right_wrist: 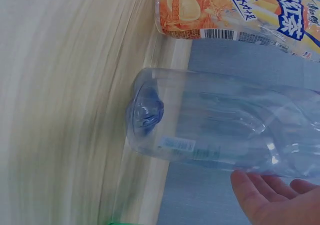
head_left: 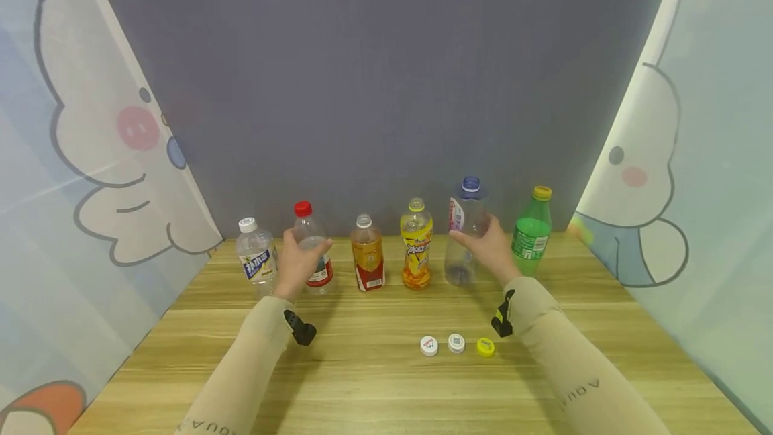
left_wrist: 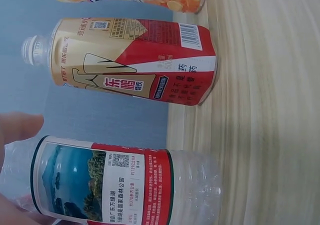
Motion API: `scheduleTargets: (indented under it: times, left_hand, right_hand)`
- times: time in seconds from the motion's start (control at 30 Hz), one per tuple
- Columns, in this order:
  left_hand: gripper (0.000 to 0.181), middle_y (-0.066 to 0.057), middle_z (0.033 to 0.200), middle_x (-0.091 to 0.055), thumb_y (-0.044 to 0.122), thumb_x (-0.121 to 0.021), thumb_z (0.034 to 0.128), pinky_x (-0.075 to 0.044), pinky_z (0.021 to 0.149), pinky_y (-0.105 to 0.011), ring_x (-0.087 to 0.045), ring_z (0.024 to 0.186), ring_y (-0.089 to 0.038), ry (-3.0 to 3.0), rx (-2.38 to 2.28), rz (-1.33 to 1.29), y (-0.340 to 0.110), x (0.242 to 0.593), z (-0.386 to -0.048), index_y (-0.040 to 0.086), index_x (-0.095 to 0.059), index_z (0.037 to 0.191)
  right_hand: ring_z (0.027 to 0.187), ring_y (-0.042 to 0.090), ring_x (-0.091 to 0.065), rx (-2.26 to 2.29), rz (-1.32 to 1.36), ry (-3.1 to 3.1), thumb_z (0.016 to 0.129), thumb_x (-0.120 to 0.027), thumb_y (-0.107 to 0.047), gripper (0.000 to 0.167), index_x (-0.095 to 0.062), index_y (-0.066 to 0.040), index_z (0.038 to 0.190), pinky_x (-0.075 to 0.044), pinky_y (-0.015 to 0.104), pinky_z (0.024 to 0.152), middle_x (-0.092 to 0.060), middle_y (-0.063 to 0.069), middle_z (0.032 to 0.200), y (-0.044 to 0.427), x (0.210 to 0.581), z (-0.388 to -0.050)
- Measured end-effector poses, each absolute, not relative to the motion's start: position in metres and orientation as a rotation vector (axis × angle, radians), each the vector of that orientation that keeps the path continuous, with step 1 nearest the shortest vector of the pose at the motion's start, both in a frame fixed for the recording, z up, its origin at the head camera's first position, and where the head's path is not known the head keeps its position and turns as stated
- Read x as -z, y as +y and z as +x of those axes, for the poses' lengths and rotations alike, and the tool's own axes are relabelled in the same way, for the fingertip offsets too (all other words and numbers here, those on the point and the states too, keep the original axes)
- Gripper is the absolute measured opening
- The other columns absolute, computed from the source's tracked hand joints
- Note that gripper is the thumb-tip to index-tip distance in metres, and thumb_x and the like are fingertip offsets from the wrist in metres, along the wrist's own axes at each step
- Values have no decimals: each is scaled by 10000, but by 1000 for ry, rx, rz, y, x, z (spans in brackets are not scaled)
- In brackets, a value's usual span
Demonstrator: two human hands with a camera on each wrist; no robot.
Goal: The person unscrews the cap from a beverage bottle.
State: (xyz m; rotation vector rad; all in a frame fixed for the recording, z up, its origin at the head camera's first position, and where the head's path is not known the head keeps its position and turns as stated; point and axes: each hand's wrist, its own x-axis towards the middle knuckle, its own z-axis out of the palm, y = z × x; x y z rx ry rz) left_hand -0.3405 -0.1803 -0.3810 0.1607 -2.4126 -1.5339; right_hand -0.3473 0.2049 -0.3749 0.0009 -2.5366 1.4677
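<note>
Left hand (head_left: 298, 257) is reaching around the red-capped bottle (head_left: 320, 272), its thumb extending across the front; whether the fingers are grasping, cannot tell, since the bottle is hiding part of them. Right hand (head_left: 489, 250) is bracketing the clear blue-tinted bottle (head_left: 460, 268) with thumb straight in front; its fingers are lying loose rather than clenched, tips meeting the bottle's side in the wrist view. Both bottles are standing upright in a row on the wooden table (head_left: 362, 395). Between them, the gold-and-red bottle (head_left: 368, 257) and the yellow-labelled bottle (head_left: 417, 247) are showing open necks. The white-capped bottle (head_left: 256, 260) is standing at the far left, the green bottle (head_left: 531, 237) at the far right. Two white caps (head_left: 429, 346) and a yellow cap (head_left: 486, 347) are lying nearer the person.
</note>
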Motion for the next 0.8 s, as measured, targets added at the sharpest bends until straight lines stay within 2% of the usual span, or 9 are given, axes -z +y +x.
scheduleTargets:
  times: [0.23, 0.37, 0.63, 0.8]
  left_hand:
    - [832, -211, 1530, -387, 357, -763, 913, -320, 1133, -559, -378, 1406, -408, -2334, 1614, 105, -180, 383, -338, 41, -291, 1521]
    - [813, -213, 1530, -386, 323, -767, 914, -337, 1120, -565, -391, 1390, -406, -2302, 1637, 100, -178, 384, -336, 39, -304, 1518]
    - [804, -181, 1525, -404, 338, -791, 885, -366, 1101, -550, -429, 1356, -386, -2246, 1646, 92, -174, 384, -330, 88, -346, 1506]
    - [800, -166, 1517, -422, 353, -798, 874, -422, 1044, -555, -475, 1301, -379, -2241, 1627, 66, -170, 382, -323, 123, -359, 1501]
  right_hand:
    - [1415, 485, -355, -1488, 2, -2542, 904, -744, -488, 1098, -88, 77, 1579, -311, 551, 1154, -305, 358, 1549, 211, 374, -339]
    - [1404, 494, -366, -1488, -42, -2583, 922, -703, -530, 1085, -92, 81, 1578, -341, 559, 1133, -312, 372, 1537, 215, 364, -327]
    - [1355, 454, -428, -1487, -77, -2496, 946, -693, -485, 918, -262, 54, 1553, -391, 547, 1094, -423, 329, 1470, 218, 354, -309]
    - [1281, 419, -498, -1517, -53, -2433, 953, -694, -460, 817, -366, 45, 1505, -439, 529, 1045, -503, 287, 1401, 217, 354, -298]
